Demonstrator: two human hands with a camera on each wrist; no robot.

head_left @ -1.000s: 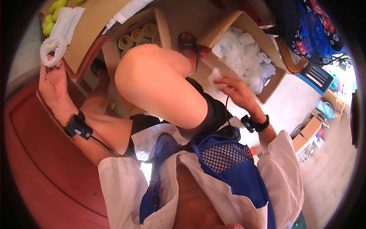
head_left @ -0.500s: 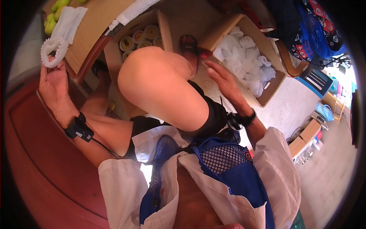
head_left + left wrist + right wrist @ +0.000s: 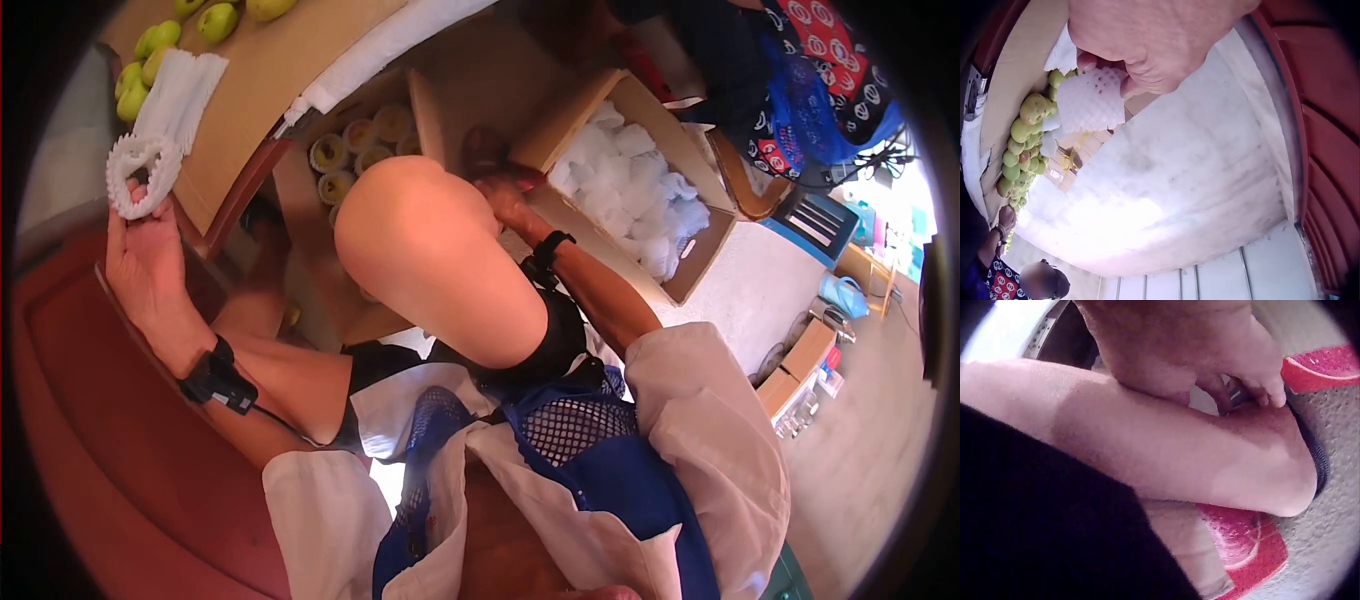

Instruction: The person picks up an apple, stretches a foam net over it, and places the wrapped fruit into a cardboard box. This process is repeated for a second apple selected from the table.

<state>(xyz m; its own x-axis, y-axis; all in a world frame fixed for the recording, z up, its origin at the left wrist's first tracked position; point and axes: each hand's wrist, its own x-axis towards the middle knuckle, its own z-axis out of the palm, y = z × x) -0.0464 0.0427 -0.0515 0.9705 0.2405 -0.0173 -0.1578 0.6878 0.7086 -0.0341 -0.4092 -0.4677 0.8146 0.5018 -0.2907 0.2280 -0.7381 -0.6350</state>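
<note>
The left hand (image 3: 148,262) is raised at the left, its fingers pinching a white foam net sleeve (image 3: 118,168) that stands open like a ring. In the left wrist view, that hand (image 3: 1147,44) has its fingertips at the edge of the sleeve (image 3: 1090,106). The right hand (image 3: 510,208) reaches down beside the bent knee. In the right wrist view, the right hand (image 3: 1191,350) lies over the lower leg (image 3: 1147,444), with bent fingers touching the skin near the ankle; it holds no object that shows.
Foam nets (image 3: 625,175) fill a cardboard box at right. Another box holds cupped fruits (image 3: 328,153) behind the knee. Green fruits (image 3: 217,22) and stacked sleeves (image 3: 180,98) lie on the cardboard-covered surface. Another person (image 3: 1002,278) is beyond the fruit. A blue crate (image 3: 815,225) stands far right.
The right hand has moved from beside the foam-net box down to the lower leg; a small white piece seen at its fingertips earlier no longer shows. The left hand still holds the sleeve.
</note>
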